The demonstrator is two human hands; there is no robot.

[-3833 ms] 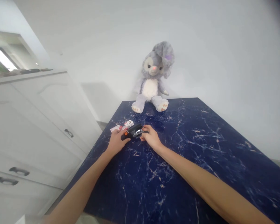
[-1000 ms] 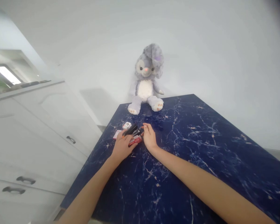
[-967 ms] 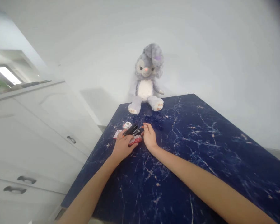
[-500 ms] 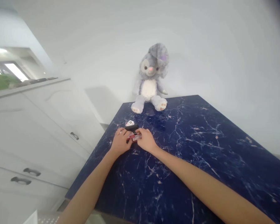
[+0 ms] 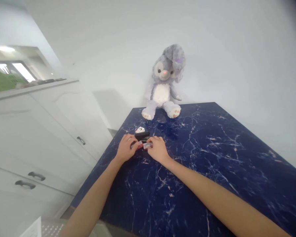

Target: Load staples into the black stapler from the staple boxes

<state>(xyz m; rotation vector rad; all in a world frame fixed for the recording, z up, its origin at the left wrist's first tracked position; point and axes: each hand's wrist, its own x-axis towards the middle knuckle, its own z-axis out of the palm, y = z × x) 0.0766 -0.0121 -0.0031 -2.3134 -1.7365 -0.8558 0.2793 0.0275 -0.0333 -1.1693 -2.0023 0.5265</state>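
My left hand (image 5: 126, 148) is closed with its thumb and fingers around a small red-and-white box-like piece (image 5: 140, 144), whose right end sticks out. My right hand (image 5: 159, 150) pinches a second small red-and-white piece (image 5: 147, 145) from its right side. A narrow gap lies between the two pieces, and the fingers cover much of both. Just behind the hands lies a black oblong case (image 5: 142, 135), with a thin dark item partly hidden in front of it. Beyond the case rests a white printed card-like piece (image 5: 139, 129).
A grey plush rabbit (image 5: 162, 93) sits at the far edge of the blue marbled table (image 5: 202, 158), against the white wall. White cabinets (image 5: 51, 131) with dark handles stand to the left. A white perforated object (image 5: 51, 229) shows at the bottom left.
My hands have drawn slightly apart, and a gap now separates the two red-and-white pieces, which overlapped before. The whole view has shifted a little.
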